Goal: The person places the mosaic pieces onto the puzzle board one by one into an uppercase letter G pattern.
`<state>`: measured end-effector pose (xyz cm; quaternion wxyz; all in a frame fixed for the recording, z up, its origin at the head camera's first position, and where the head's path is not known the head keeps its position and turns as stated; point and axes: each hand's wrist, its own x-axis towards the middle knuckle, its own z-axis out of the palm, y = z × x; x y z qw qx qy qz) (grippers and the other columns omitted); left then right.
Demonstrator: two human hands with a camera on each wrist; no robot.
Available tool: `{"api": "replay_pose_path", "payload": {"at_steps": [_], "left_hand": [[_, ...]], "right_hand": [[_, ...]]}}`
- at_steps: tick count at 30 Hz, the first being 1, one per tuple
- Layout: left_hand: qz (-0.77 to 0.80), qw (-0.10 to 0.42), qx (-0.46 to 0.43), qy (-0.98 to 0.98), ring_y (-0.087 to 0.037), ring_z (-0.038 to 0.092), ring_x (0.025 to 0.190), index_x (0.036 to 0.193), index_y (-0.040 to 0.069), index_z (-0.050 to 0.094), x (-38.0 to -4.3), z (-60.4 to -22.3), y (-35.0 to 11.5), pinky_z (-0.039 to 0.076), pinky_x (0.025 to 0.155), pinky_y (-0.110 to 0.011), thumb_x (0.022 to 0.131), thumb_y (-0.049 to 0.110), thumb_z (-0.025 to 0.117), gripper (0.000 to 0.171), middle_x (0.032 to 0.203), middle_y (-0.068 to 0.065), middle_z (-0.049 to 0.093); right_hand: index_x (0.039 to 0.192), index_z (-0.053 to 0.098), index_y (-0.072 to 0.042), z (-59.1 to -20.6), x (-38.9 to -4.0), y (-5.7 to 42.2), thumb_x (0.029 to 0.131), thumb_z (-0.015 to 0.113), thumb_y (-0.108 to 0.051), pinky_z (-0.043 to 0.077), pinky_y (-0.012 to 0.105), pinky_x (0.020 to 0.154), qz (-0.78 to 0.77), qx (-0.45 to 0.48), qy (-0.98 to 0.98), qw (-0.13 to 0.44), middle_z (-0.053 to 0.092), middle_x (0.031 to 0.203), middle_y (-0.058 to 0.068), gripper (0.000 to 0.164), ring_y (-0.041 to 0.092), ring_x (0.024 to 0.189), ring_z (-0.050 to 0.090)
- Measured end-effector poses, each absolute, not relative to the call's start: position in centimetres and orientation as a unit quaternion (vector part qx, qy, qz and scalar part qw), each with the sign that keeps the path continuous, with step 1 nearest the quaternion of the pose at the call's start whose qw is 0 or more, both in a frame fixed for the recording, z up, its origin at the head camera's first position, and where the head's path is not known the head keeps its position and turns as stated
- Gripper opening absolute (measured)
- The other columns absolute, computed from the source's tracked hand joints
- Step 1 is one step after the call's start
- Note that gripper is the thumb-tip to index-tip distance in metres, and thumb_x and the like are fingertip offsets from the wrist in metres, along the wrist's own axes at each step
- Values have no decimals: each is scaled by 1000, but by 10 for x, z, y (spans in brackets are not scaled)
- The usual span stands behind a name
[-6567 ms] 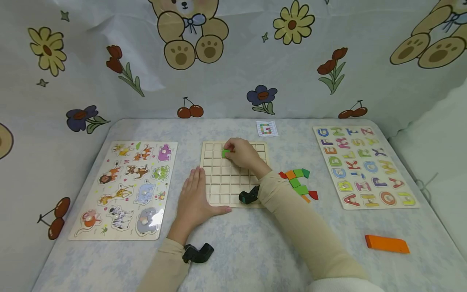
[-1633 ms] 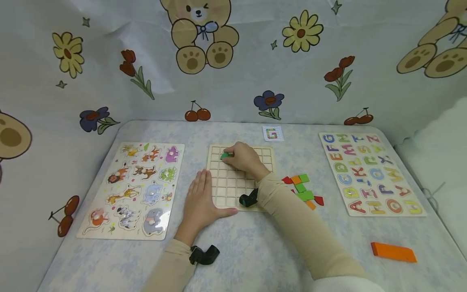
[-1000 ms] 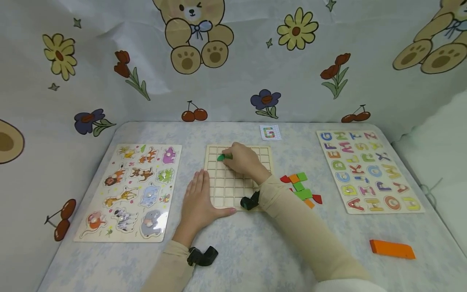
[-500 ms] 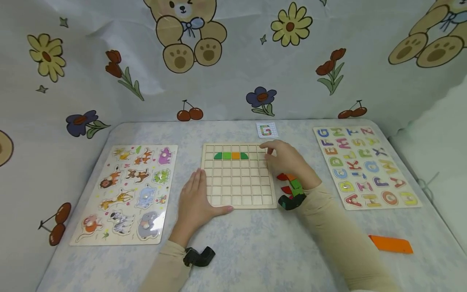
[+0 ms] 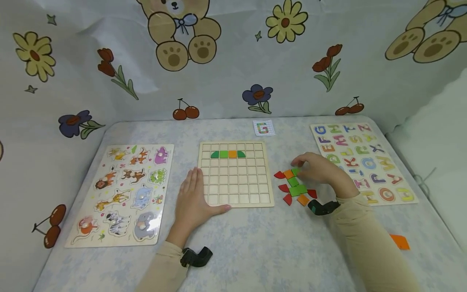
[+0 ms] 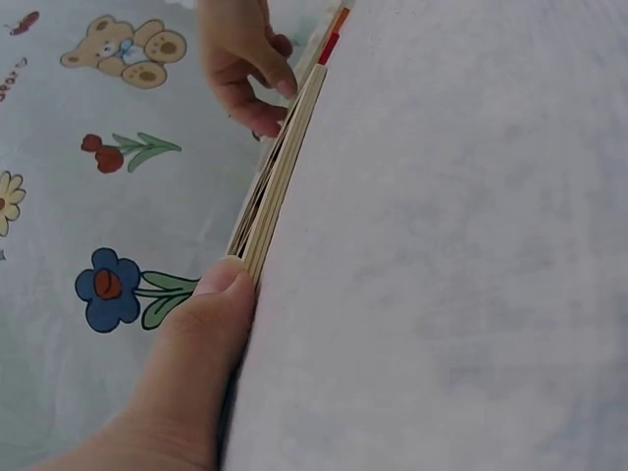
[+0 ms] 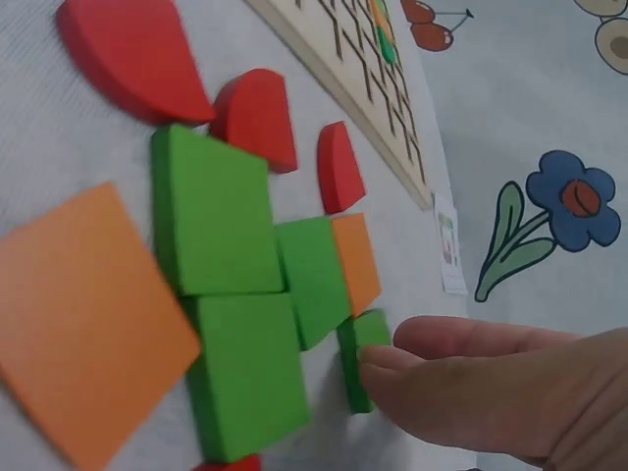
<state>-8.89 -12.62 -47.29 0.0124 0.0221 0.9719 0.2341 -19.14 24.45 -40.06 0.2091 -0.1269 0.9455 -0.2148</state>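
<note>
A wooden grid board (image 5: 233,178) lies mid-table. One row near its far edge holds a green square (image 5: 223,154) and an orange square (image 5: 232,154) between two dark green rounded pieces (image 5: 241,154). My left hand (image 5: 192,202) rests flat along its left side, thumb (image 6: 201,324) against the near edge. Right of the board, my right hand (image 5: 317,168) reaches over loose blocks, thumb and forefinger apart. In the right wrist view its thumb overlaps a green block (image 7: 355,363). Around it lie green squares (image 5: 298,190), orange squares (image 5: 303,200) and several red rounded blocks (image 5: 288,199).
An animal puzzle board (image 5: 120,194) lies at the left, an alphabet puzzle board (image 5: 394,178) at the right. Behind the grid board is a small card (image 5: 264,128) with a coloured G on a grid. An orange bar (image 5: 400,241) is partly hidden behind the right sleeve.
My right hand has placed the dark green rounded piece at the row's left end, let go, and moved right to the loose blocks. My left hand stays at the board's edge.
</note>
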Motion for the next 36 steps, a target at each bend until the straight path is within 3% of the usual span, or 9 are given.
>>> {"api": "replay_pose_path", "payload": {"at_steps": [5,11,19,29,36], "left_hand": [[232,10,21,972,-29,3,156,159,4,7,-88,-473,-128,13,126,-49,54,94,63,150,169,-12,4],[235,6,23,972,-29,4,156,159,3,7,-88,-473,-129,13,126,-50,54,93,64,149,168,-12,5],[241,12,28,970,-28,2,156,160,4,6,-89,-474,-130,12,126,-50,53,91,66,150,168,-13,6],[243,29,36,969,-28,0,156,160,4,4,-90,-472,-131,10,127,-49,54,87,71,151,168,-13,1],[239,27,41,970,-28,0,156,159,3,5,-92,-472,-132,10,127,-48,54,90,67,150,168,-14,2]], "right_hand": [[114,66,-5,-405,-191,248,89,69,-8,49,52,95,-225,-128,945,200,62,115,16,25,31,105,55],[100,61,-9,-407,-193,248,89,72,-13,46,38,77,-248,-126,943,183,62,102,11,16,27,92,53],[103,59,-8,-409,-206,237,93,69,-16,42,34,75,-297,-114,939,133,61,102,11,16,27,93,53],[109,60,-10,-410,-225,164,95,68,-19,45,33,72,-354,-132,916,130,62,106,11,18,26,94,55],[108,59,-13,-416,-230,110,96,66,-19,46,34,73,-381,-163,898,147,61,106,8,16,25,91,55]]}}
